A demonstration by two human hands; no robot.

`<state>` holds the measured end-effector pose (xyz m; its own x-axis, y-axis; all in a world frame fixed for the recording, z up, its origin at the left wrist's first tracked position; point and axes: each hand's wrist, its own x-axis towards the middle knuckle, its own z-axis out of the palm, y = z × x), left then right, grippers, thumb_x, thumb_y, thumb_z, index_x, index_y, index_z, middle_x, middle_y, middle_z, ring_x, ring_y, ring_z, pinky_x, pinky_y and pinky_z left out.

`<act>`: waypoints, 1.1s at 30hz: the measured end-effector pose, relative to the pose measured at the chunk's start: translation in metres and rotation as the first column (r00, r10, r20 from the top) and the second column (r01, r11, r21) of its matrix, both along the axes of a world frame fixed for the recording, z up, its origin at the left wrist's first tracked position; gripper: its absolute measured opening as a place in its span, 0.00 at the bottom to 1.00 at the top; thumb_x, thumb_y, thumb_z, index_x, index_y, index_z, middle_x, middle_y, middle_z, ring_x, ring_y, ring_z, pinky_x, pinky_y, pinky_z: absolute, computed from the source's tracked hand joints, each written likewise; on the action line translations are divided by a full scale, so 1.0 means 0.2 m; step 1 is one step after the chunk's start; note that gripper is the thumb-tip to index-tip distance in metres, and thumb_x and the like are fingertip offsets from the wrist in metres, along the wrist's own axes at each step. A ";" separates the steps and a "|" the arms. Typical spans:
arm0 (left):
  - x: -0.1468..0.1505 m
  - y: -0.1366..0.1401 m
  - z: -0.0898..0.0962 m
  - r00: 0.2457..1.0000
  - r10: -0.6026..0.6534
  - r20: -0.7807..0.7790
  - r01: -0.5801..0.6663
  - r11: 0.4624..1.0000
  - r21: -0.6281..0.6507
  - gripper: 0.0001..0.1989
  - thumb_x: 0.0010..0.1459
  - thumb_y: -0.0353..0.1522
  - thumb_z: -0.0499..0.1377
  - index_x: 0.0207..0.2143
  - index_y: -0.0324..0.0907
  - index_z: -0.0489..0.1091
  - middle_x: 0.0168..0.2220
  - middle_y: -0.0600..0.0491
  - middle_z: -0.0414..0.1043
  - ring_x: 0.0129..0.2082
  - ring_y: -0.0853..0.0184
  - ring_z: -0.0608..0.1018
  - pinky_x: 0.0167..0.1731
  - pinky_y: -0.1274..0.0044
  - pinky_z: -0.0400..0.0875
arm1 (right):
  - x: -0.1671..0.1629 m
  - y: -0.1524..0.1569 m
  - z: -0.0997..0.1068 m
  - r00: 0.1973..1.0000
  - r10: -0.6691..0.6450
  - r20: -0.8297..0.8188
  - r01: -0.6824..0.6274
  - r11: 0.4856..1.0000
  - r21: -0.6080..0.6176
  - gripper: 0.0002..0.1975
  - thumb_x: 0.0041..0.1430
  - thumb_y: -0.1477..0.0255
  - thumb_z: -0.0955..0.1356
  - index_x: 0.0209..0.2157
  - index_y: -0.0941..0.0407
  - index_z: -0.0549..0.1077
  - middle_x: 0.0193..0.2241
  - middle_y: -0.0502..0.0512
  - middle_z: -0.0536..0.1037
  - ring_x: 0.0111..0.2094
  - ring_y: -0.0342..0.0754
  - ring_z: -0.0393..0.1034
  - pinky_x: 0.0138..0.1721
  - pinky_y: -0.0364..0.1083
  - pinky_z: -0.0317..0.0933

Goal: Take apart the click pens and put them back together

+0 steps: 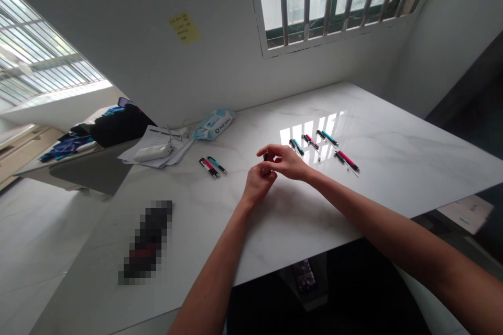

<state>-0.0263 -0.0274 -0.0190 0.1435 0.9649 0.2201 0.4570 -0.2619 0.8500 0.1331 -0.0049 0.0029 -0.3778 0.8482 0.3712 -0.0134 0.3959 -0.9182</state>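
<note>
Over the middle of the white marbled table (314,204), both my hands are together. My left hand (258,184) is closed around a pen (266,156), whose dark end sticks up; the rest of it is hidden by the fingers. My right hand (290,163) curls over from the right, thumb and fingertips pinching at that dark end. Just left of the hands lie several assembled pens, among them a teal pen (217,164) and a red pen (210,167). To the right, several pens lie in separate parts, such as a red barrel (348,160) and a teal barrel (298,147).
A pack of wipes (214,124) and papers (161,154) with a white device (152,152) on them sit at the back left. A blurred-out dark object (146,243) lies at the left front. Behind the table rises a wall with a barred window (326,0).
</note>
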 end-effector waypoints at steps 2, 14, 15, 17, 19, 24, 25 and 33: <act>0.00 0.00 0.00 0.999 0.007 0.038 -0.007 1.000 -0.015 0.08 0.48 0.32 0.59 0.21 0.42 0.61 0.21 0.59 0.60 0.23 0.72 0.61 0.25 0.78 0.57 | 0.01 0.00 0.01 0.999 0.041 -0.036 -0.042 0.999 -0.034 0.17 0.57 0.70 0.73 0.49 0.54 0.79 0.37 0.53 0.80 0.38 0.46 0.72 0.36 0.44 0.67; 0.00 -0.01 0.00 0.990 -0.013 0.138 0.021 0.998 -0.058 0.13 0.48 0.33 0.60 0.20 0.43 0.55 0.20 0.59 0.56 0.24 0.73 0.58 0.25 0.78 0.54 | 0.02 0.01 0.01 0.997 0.071 -0.037 -0.072 0.997 -0.011 0.21 0.56 0.72 0.74 0.52 0.53 0.78 0.42 0.54 0.81 0.39 0.46 0.74 0.38 0.45 0.69; 0.00 -0.01 0.00 0.990 -0.019 0.139 0.027 0.998 -0.055 0.12 0.48 0.34 0.60 0.20 0.43 0.57 0.21 0.59 0.57 0.24 0.73 0.58 0.25 0.78 0.55 | 0.02 0.01 0.01 0.998 0.062 -0.031 -0.062 0.998 -0.005 0.21 0.56 0.71 0.74 0.52 0.54 0.78 0.41 0.54 0.81 0.38 0.45 0.73 0.38 0.45 0.69; 0.00 -0.01 0.00 0.989 -0.034 0.141 0.041 0.998 -0.047 0.09 0.49 0.34 0.61 0.22 0.42 0.63 0.21 0.58 0.61 0.25 0.72 0.61 0.26 0.77 0.57 | 0.02 0.01 0.01 0.999 0.040 -0.007 -0.040 0.999 0.005 0.20 0.55 0.68 0.76 0.51 0.54 0.79 0.37 0.52 0.80 0.36 0.45 0.72 0.37 0.45 0.69; 0.00 -0.01 0.00 0.989 -0.038 0.146 0.046 0.998 -0.051 0.08 0.48 0.34 0.61 0.23 0.41 0.66 0.22 0.57 0.64 0.25 0.71 0.63 0.27 0.77 0.59 | 0.02 0.01 0.01 0.999 0.053 0.002 -0.053 0.999 -0.002 0.20 0.56 0.68 0.75 0.51 0.55 0.79 0.34 0.51 0.80 0.36 0.46 0.73 0.38 0.46 0.69; 0.01 -0.02 0.02 0.984 -0.027 0.174 0.039 0.997 -0.065 0.09 0.48 0.34 0.61 0.21 0.41 0.64 0.22 0.57 0.63 0.24 0.73 0.61 0.25 0.78 0.58 | 0.03 0.01 0.01 0.996 0.087 -0.012 -0.087 0.996 0.000 0.23 0.55 0.69 0.75 0.54 0.53 0.77 0.43 0.55 0.81 0.38 0.46 0.74 0.38 0.46 0.70; 0.01 -0.02 0.02 0.983 -0.033 0.182 0.046 0.997 -0.063 0.08 0.48 0.34 0.61 0.22 0.40 0.66 0.22 0.57 0.64 0.24 0.72 0.62 0.25 0.78 0.58 | 0.03 0.01 0.01 0.998 0.070 -0.004 -0.070 0.998 0.008 0.23 0.55 0.69 0.76 0.53 0.53 0.78 0.41 0.54 0.81 0.38 0.46 0.74 0.38 0.46 0.70; 0.02 -0.02 0.02 0.978 0.009 0.207 0.014 0.994 -0.109 0.12 0.48 0.33 0.61 0.20 0.42 0.59 0.20 0.60 0.57 0.22 0.75 0.56 0.23 0.78 0.51 | 0.03 0.02 0.01 0.989 0.113 -0.099 -0.117 0.992 -0.041 0.24 0.55 0.69 0.76 0.54 0.53 0.78 0.41 0.54 0.82 0.40 0.47 0.76 0.38 0.46 0.70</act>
<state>-0.0232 -0.0312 -0.0151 0.1080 0.9844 0.1387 0.2676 -0.1631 0.9496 0.1387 -0.0016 0.0047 -0.4381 0.8183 0.3720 -0.1455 0.3439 -0.9277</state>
